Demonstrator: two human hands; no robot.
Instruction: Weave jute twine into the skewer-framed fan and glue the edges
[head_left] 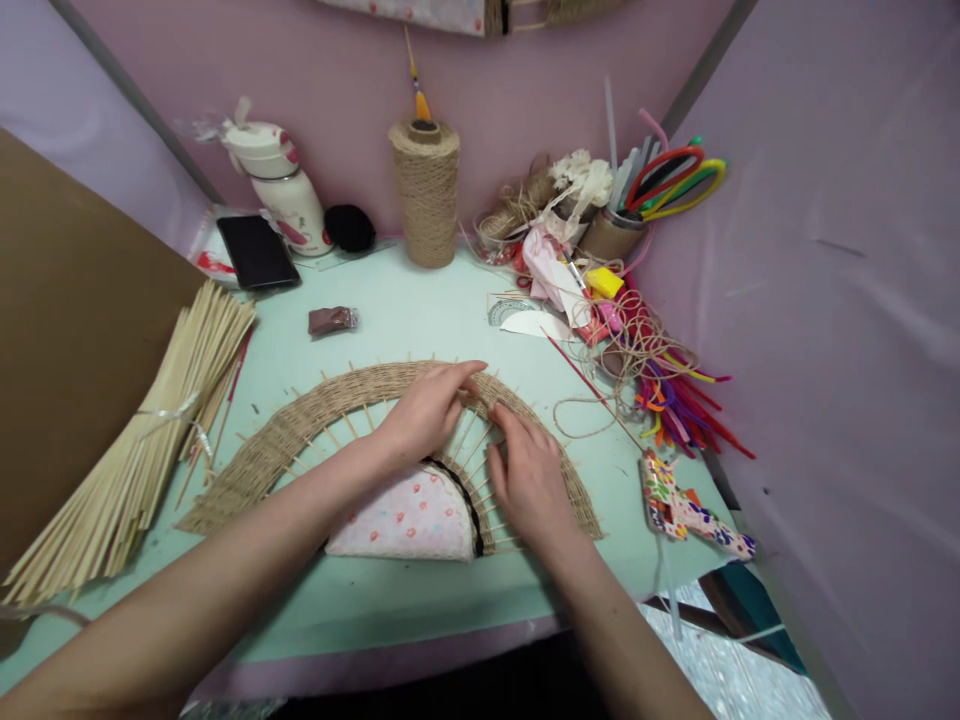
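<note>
A half-round woven fan (341,395) lies on the table, its wide band of brown twine woven across thin wooden sticks. At its centre is a half-circle of white cloth (409,515) with pink flowers and a black edging. Laid over the top of the band, my left hand (427,412) has its index finger stretched out to the right; its other fingers are partly hidden. My right hand (529,475) rests on the right side of the fan, fingertips touching the band, thumb apart from the fingers. The two hands' fingertips nearly meet.
A bundle of flat sticks (142,450) lies left. Behind stand a twine cone (425,195), a white bottle (289,205) and a phone (259,252). At right are tangled twine (637,335), pipe cleaners (679,405), a cup with scissors (611,235) and a flowered glue gun (675,500).
</note>
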